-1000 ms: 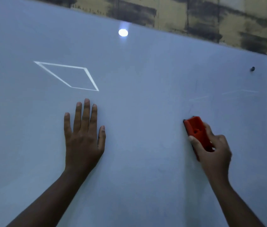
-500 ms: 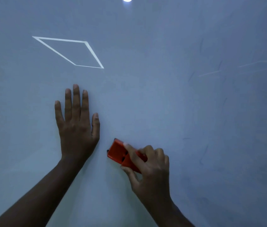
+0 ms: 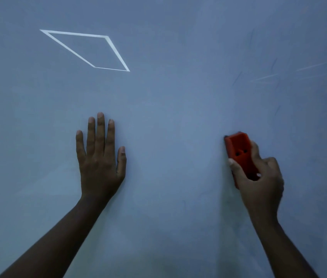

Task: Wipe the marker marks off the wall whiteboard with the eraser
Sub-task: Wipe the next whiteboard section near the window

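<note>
Swept back from beside the left hand (image 3: 100, 157), the red eraser (image 3: 241, 157) now sits right of centre, gripped by the right hand (image 3: 259, 181), its fingers curled round it. Left fingers lie flat and straight on the whiteboard (image 3: 168, 97). Faint marks (image 3: 275, 76) in the upper right may survive if the strokes stay low.

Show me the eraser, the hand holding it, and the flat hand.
eraser (image 3: 239, 151), head view, its orange back.
right hand (image 3: 263, 183), head view, its knuckles.
left hand (image 3: 98, 163), head view, its back.
</note>
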